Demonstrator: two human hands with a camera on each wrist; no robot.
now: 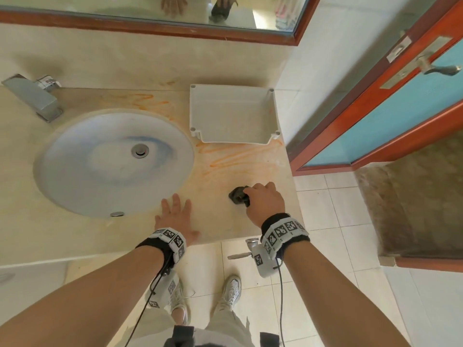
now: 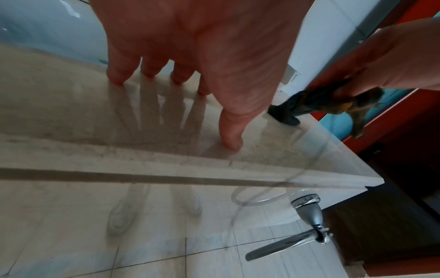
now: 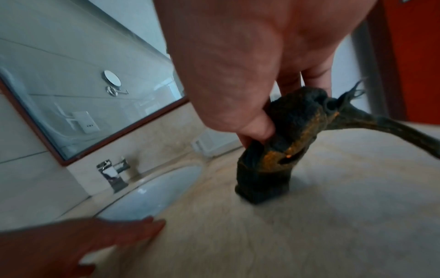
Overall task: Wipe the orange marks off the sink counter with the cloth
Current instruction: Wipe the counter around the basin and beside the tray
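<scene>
My right hand [image 1: 264, 201] grips a bunched dark cloth [image 1: 239, 194] and holds its lower end against the beige sink counter [image 1: 220, 221] near the front right corner. In the right wrist view the cloth [image 3: 273, 150] shows orange stains along its folds. Orange marks [image 1: 238, 156] streak the counter between the cloth and the white tray, and more orange marks [image 1: 147, 101] lie behind the basin. My left hand [image 1: 175, 216] rests flat on the counter with its fingers [image 2: 119, 75] spread, beside the basin's front right rim.
A round white basin [image 1: 112, 161] is sunk into the counter, with a chrome tap [image 1: 35, 96] at the back left. A white plastic tray [image 1: 234, 113] stands at the back right. A mirror [image 1: 150, 8] hangs above. An orange-framed door [image 1: 390, 108] is on the right.
</scene>
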